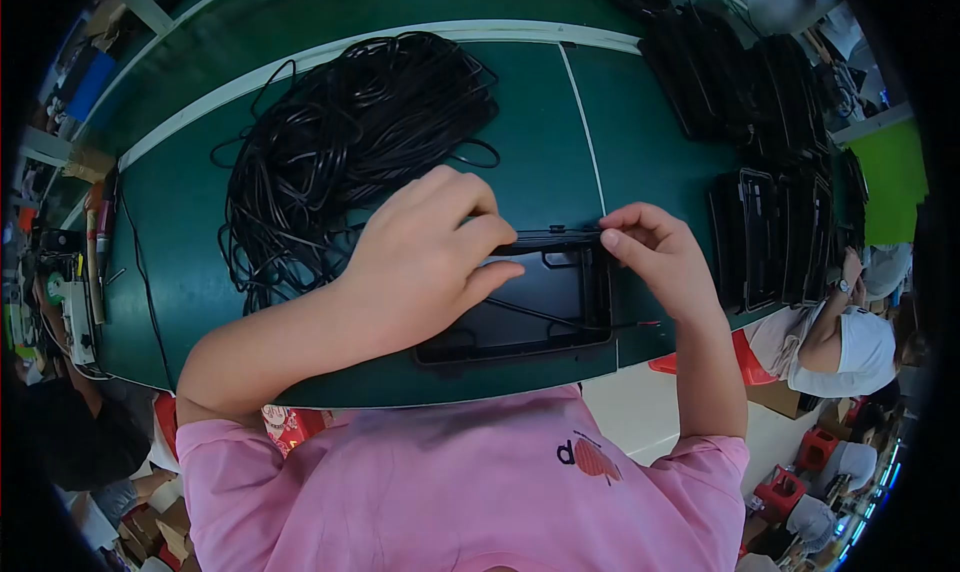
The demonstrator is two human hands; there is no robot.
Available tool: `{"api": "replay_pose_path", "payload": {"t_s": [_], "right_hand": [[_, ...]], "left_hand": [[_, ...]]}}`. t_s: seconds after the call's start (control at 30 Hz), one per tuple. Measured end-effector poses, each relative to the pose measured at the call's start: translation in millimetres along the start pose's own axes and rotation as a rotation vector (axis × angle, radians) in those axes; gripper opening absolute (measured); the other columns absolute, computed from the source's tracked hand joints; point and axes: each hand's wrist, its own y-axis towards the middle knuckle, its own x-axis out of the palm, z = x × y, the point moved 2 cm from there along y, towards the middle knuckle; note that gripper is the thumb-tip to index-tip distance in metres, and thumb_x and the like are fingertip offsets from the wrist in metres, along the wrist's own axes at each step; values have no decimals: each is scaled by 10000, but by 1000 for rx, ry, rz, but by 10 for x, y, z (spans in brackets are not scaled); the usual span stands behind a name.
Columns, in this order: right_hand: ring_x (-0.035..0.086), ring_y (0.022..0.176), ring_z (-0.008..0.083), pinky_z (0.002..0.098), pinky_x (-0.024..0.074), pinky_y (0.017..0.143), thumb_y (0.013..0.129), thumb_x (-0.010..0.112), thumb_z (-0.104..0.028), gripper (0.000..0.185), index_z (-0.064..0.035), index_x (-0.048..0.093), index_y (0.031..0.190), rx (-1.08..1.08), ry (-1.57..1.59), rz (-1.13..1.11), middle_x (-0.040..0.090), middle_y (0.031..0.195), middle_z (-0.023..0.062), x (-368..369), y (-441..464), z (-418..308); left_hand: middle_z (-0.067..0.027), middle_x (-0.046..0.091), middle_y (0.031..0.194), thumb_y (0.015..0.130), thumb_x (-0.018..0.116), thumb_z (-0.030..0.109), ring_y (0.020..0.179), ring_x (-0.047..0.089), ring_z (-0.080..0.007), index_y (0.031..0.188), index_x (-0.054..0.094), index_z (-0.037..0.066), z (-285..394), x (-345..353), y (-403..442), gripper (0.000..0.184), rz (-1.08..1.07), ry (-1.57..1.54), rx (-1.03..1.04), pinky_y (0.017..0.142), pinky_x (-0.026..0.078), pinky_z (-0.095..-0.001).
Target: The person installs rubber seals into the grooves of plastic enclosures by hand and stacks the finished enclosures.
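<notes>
A shallow black rectangular plastic housing point(565, 297) lies on the green table in front of me. Thin black cable point(560, 236) runs along its far edge between my hands. My left hand point(425, 257) is over the housing's left side, its index fingertip by the far edge and the thumb apart from it; the other fingers are curled and partly hidden. At the far right corner, my right hand point(655, 252) pinches the cable between thumb and index finger. Another thin lead point(545, 317) crosses the inside of the housing and ends in a reddish tip beyond its right wall.
A large tangled heap of black cable point(350, 142) lies behind my left hand. Several black housings point(765, 237) are stacked at the right, with more black pieces point(715, 77) behind them. Tools point(100, 232) lie at the left edge. Co-workers point(840, 347) sit at the right.
</notes>
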Motion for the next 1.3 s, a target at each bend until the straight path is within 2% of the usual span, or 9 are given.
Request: {"api": "replay_pose_path", "payload": {"t_s": [0.2, 0.37, 0.6, 0.77, 0.9, 0.97, 1.07, 1.17, 1.3], "right_hand": [[557, 721, 36, 191, 438, 639, 893, 715, -175, 191, -11, 666, 978, 159, 18, -140, 642, 799, -4, 81, 122, 68], [454, 635, 23, 200, 383, 571, 893, 716, -186, 191, -7, 653, 920, -11, 8, -144, 551, 709, -49, 135, 158, 45], [468, 654, 32, 206, 396, 584, 887, 721, -182, 179, -19, 650, 909, 91, -63, -235, 556, 733, -37, 151, 209, 29], [510, 685, 57, 230, 421, 608, 882, 716, -170, 174, -10, 651, 874, -44, -41, -266, 580, 784, -8, 221, 259, -57], [530, 710, 72, 233, 437, 635, 878, 715, -158, 171, 4, 660, 862, -14, -173, -290, 588, 813, 10, 240, 284, -122], [542, 725, 82, 237, 452, 656, 875, 712, -142, 152, 5, 670, 872, -135, -236, -307, 592, 813, 23, 240, 292, -174], [549, 731, 87, 242, 461, 661, 877, 701, -127, 134, 4, 680, 893, -94, -106, -338, 602, 821, 25, 299, 312, -198], [550, 731, 83, 243, 466, 666, 883, 693, -126, 137, 8, 679, 907, -92, -197, -368, 610, 820, 18, 329, 338, -198], [547, 724, 79, 240, 463, 661, 885, 690, -127, 137, 7, 678, 911, -45, -195, -371, 608, 802, 11, 338, 320, -236]], "left_hand": [[-52, 531, 826, 743, 753, 119, 794, 553, -248, 825, 647, 74, -55, 165, 60, 141, -89, 37, 12, 696, 468, -362], [-54, 536, 823, 777, 725, 126, 783, 569, -252, 832, 625, 77, -74, 183, 55, 125, -122, 41, -27, 687, 471, -370], [-68, 547, 813, 800, 700, 122, 753, 588, -264, 853, 599, 70, -77, 191, 46, 125, -96, 17, -65, 665, 483, -375], [-75, 551, 811, 810, 684, 111, 753, 596, -269, 850, 591, 68, -73, 187, 55, 110, -112, 0, -78, 665, 487, -379], [-77, 552, 812, 816, 677, 114, 755, 599, -273, 851, 588, 65, -88, 215, 45, 108, -110, -2, -62, 667, 488, -381], [-78, 552, 812, 816, 676, 117, 757, 600, -273, 853, 587, 65, -92, 224, 37, 109, -100, 1, -61, 667, 488, -383], [-78, 554, 816, 816, 673, 119, 767, 601, -274, 862, 589, 66, -93, 223, 31, 109, -108, 6, -62, 672, 488, -384], [-84, 555, 823, 809, 673, 110, 782, 597, -279, 882, 594, 63, -94, 202, 35, 118, -115, -4, -62, 683, 487, -385], [-115, 570, 872, 771, 679, 42, 797, 580, -318, 948, 606, 40, -189, -105, 101, 191, 40, -31, 3, 698, 484, -387]]}}
